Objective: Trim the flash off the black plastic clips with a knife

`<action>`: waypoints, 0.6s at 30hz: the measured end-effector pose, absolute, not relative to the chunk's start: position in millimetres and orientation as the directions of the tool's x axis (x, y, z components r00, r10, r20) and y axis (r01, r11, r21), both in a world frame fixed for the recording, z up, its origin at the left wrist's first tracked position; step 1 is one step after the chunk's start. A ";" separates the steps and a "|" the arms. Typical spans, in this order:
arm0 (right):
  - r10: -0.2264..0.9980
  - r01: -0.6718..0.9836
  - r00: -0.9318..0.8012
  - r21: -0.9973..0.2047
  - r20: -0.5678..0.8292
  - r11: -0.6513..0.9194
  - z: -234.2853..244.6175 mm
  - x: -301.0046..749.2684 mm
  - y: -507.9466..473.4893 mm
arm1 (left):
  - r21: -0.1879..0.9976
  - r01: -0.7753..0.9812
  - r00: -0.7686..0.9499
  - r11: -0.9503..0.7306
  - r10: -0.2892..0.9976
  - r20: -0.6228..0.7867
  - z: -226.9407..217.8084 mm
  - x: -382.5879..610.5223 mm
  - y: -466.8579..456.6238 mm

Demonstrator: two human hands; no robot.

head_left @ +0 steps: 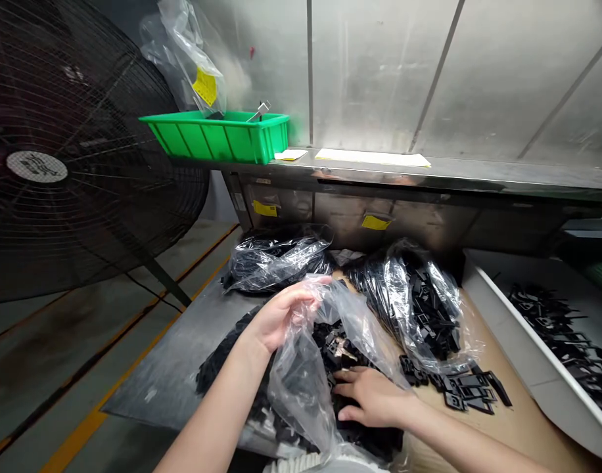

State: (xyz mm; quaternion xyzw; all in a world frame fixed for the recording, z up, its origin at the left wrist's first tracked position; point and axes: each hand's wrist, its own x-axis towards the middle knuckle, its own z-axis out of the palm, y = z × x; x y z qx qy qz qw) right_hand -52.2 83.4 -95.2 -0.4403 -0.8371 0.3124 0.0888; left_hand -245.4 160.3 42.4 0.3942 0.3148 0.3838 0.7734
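yellow label [205,87] unreadable; left hand [276,318] pinches clear bag [298,394], right hand [372,397] spreads on black parts [343,341]

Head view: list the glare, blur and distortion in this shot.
In the head view, soft glare washes the steel wall panel and runs along the steel ledge; the clear plastic bag throws bright highlights; wide-angle bending curves the fan guard at the left edge; the black parts lose detail in their dark surfaces; the right hand shows no strong motion blur.
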 end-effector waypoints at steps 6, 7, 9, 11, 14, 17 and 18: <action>0.929 0.810 -0.364 -0.514 -0.064 0.282 -88.4 -59.4 131.5 | 0.848 -0.365 0.539 0.385 0.830 -0.144 47.1 -245.8 148.9; 0.945 0.830 -0.323 -0.491 -0.040 0.263 -90.8 -67.9 137.4 | 0.854 -0.356 0.540 0.379 0.829 -0.143 49.0 -247.4 147.7; 0.951 0.847 -0.309 -0.459 -0.019 0.267 -96.7 -86.0 138.5 | 0.867 -0.337 0.538 0.368 0.831 -0.144 53.7 -251.9 145.2; 0.928 0.838 -0.371 -0.442 -0.033 0.319 -101.7 -99.2 125.9 | 0.876 -0.322 0.530 0.359 0.835 -0.148 58.9 -257.6 142.3; 0.850 0.782 -0.521 -0.442 -0.078 0.440 -101.3 -99.0 99.0 | 0.892 -0.288 0.511 0.348 0.844 -0.164 65.7 -266.1 137.6; 0.816 0.767 -0.565 -0.445 -0.124 0.463 -90.3 -80.5 90.2 | 0.910 -0.248 0.494 0.332 0.852 -0.176 69.1 -271.0 133.6; 0.830 0.785 -0.541 -0.436 -0.137 0.440 -85.9 -74.5 93.3 | 0.913 -0.243 0.491 0.327 0.854 -0.175 69.4 -271.7 132.7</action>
